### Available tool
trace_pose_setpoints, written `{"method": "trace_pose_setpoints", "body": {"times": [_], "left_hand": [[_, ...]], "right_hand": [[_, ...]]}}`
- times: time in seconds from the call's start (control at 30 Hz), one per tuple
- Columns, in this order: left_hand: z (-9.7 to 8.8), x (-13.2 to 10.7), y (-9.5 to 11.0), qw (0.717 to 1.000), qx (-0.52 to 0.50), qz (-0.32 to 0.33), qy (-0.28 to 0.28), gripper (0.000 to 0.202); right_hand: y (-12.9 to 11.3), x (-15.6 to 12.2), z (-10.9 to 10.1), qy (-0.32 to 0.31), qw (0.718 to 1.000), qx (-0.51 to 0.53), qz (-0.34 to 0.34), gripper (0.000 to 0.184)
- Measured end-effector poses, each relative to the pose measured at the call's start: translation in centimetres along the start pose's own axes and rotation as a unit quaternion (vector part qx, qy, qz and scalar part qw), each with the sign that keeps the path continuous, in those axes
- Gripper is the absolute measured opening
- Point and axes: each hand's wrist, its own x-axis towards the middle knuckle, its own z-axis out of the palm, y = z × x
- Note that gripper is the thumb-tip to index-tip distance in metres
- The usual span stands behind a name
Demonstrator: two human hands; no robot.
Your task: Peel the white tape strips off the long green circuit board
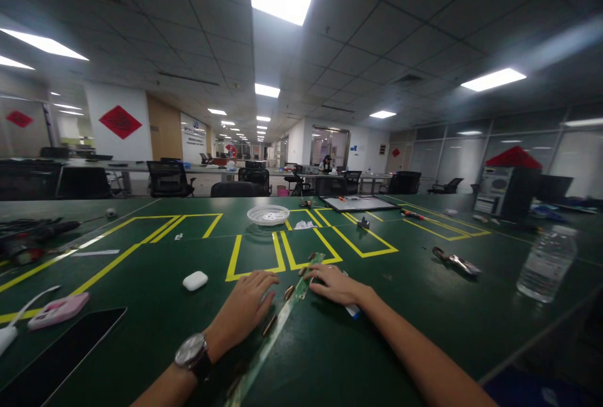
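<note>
A long, narrow green circuit board [281, 322] with several brownish parts along it lies slantwise on the table, from the bottom edge toward the middle. Left of it, my left hand [249, 300], a watch [191, 350] on its wrist, hovers or rests palm down with fingers loosely spread, holding nothing I can see. At the board's far end my right hand [333, 282] has its thumb and fingertips at the edge and seems to grip it. A small white and blue piece [352, 311] shows partly from under the right hand.
Around the green table [386, 344] are a white basket [268, 215], an earbud case [195, 280], a black phone [66, 353], a pink device [59, 311], a metal tool [456, 262], a water bottle [548, 265] and a grey clamp-like part [363, 222]. Yellow tape marks rectangles. A person [325, 164] sits far back.
</note>
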Motion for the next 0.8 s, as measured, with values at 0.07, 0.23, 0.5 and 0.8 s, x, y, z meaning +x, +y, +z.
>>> {"method": "trace_pose_setpoints", "body": {"times": [0.07, 0.23, 0.5, 0.8], "left_hand": [[0.5, -0.2, 0.1, 1.000, -0.017, 0.001, -0.017, 0.025], [1.0, -0.6, 1.6, 0.996, -0.050, 0.000, -0.078, 0.028], [1.7, -0.6, 3.1, 0.989, -0.050, -0.017, -0.137, 0.040], [1.8, -0.7, 3.1, 0.989, -0.045, -0.021, -0.140, 0.043]], "right_hand": [[-1.6, 0.5, 0.6, 0.001, 0.998, 0.007, -0.061, 0.032], [-2.8, 1.0, 0.4, 0.034, 0.995, -0.017, -0.087, 0.025], [2.3, -1.0, -1.8, 0.061, 0.951, -0.161, 0.258, 0.036], [1.8, -0.2, -0.6, 0.052, 0.990, -0.066, 0.115, 0.025]]}}
